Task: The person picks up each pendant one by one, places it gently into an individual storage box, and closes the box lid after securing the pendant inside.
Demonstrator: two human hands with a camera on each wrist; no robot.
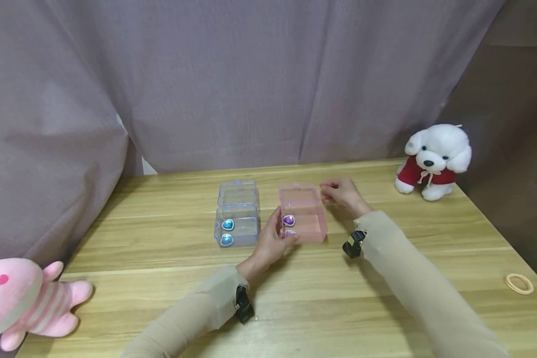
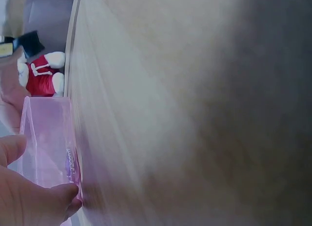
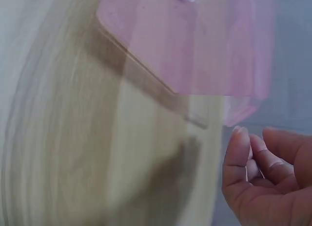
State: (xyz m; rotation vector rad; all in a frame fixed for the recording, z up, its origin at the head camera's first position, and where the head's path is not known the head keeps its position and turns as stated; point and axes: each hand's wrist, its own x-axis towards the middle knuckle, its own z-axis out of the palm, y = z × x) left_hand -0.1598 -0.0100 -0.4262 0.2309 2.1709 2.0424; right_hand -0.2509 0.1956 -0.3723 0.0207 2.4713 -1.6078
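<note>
A pink clear plastic box (image 1: 311, 229) stands with its lid (image 1: 300, 195) raised at the back. Inside it, along the left, lie two purple heart-shaped gems (image 1: 288, 221) with beaded rims; fingers partly cover the front one. My left hand (image 1: 270, 242) grips the box at its left front corner, as the left wrist view also shows. Beside the lid's right edge is my right hand (image 1: 341, 193), its fingers loosely curled and nothing visible in them. The right wrist view shows its fingertips (image 3: 239, 133) just off the lid's corner.
Left of the pink box stands a blue clear box (image 1: 246, 228), lid up, with two blue gems (image 1: 227, 224). A white toy dog (image 1: 434, 161) sits back right, a pink plush toy (image 1: 40, 303) lies front left, and a wooden ring (image 1: 519, 284) lies near the right edge.
</note>
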